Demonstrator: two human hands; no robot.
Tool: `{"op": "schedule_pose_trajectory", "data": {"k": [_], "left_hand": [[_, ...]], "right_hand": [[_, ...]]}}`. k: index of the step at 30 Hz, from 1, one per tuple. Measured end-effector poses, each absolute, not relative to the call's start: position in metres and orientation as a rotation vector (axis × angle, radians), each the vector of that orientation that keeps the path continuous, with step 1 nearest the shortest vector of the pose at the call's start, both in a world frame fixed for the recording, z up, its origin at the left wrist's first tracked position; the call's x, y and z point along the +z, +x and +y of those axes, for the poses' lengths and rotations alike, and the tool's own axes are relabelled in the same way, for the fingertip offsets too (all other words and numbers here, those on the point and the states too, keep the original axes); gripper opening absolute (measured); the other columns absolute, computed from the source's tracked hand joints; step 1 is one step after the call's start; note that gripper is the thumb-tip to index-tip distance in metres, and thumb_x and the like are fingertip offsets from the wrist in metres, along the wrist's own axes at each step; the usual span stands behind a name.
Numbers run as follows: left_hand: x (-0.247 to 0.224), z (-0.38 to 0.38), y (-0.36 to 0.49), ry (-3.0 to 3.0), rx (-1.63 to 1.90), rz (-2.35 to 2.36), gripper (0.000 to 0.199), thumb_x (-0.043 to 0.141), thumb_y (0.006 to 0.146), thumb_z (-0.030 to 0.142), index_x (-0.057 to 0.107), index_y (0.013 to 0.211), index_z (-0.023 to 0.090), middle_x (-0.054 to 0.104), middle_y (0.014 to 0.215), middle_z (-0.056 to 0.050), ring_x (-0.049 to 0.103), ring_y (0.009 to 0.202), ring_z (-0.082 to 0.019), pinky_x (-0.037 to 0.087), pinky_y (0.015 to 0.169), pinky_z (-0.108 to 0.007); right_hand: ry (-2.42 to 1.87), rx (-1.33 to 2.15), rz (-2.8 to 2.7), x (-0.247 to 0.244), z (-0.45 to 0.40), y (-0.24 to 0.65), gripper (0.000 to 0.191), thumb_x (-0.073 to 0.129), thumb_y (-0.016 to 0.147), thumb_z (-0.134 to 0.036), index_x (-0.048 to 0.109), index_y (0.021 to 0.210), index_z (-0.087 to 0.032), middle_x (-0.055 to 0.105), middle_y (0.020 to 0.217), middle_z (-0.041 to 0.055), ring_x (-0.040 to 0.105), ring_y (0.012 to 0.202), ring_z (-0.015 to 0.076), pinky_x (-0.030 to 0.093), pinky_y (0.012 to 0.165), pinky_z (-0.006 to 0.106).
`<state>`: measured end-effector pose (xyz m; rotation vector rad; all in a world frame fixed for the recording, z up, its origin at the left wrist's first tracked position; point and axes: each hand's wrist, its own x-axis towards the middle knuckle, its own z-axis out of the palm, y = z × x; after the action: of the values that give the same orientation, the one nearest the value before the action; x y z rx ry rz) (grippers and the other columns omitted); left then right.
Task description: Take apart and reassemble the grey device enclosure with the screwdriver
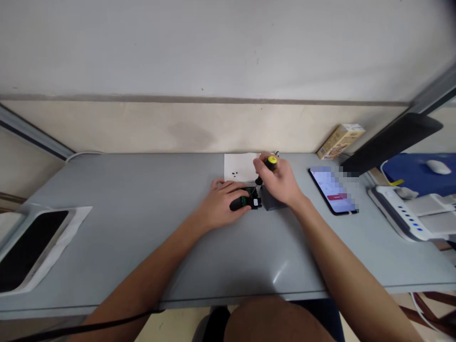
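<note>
Left hand (223, 204) clamps the black device (254, 199), seemingly steadying it; right hand (281, 180) grips a screwdriver (271, 163) angled over it; dark bits (234, 174) sit beyond it on paper (245, 164).

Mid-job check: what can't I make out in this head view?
Head view, all:
Screwdriver tip: too small to tell if it sits in a screw.
Black device: partly covered by the left hand.
Grey block: partly hidden by the right hand.
Dark bits on the white paper: too small to identify.
Phone: right side pixelated.
</note>
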<state>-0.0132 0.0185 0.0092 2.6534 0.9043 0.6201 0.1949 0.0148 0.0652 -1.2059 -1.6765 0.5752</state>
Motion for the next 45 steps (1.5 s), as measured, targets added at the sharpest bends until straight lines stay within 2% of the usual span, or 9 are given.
{"op": "schedule_pose_trajectory", "data": {"k": [10,21,36,45], "left_hand": [[0.011,0.021,-0.012,2.678,0.597,0.915,0.02,0.067,0.096,0.039,0.07,0.114,0.03,0.068,0.137,-0.002,0.063,0.124,-0.026,0.03,0.111,-0.05],[0.009,0.02,-0.012,2.685,0.597,0.927,0.02,0.065,0.098,0.04,0.07,0.114,0.03,0.068,0.137,-0.002,0.063,0.125,-0.026,0.03,0.112,-0.051],[0.009,0.02,-0.013,2.671,0.634,0.918,0.02,0.065,0.098,0.039,0.071,0.114,0.03,0.068,0.137,-0.003,0.063,0.124,-0.026,0.034,0.111,-0.049],[0.01,0.02,-0.013,2.661,0.585,0.942,0.021,0.065,0.098,0.038,0.071,0.116,0.03,0.067,0.138,-0.003,0.061,0.126,-0.027,0.034,0.111,-0.05]], "right_hand": [[-1.32,0.468,-1.329,0.048,0.01,0.194,0.044,0.049,0.101,-0.051,0.046,0.068,-0.022,0.046,0.064,-0.0023,0.044,0.063,0.0132,0.036,0.062,0.03],[-1.336,0.424,-1.365,0.047,0.007,0.192,0.043,0.048,0.1,-0.052,0.046,0.069,-0.022,0.045,0.062,-0.0025,0.042,0.059,0.0126,0.034,0.058,0.03],[-1.312,0.437,-1.421,0.049,0.004,0.194,0.043,0.049,0.1,-0.052,0.048,0.07,-0.022,0.051,0.063,-0.0018,0.045,0.061,0.0131,0.036,0.06,0.029],[-1.295,0.448,-1.453,0.047,0.005,0.194,0.042,0.049,0.1,-0.051,0.047,0.07,-0.022,0.047,0.062,-0.0025,0.042,0.059,0.0131,0.034,0.059,0.03]]}}
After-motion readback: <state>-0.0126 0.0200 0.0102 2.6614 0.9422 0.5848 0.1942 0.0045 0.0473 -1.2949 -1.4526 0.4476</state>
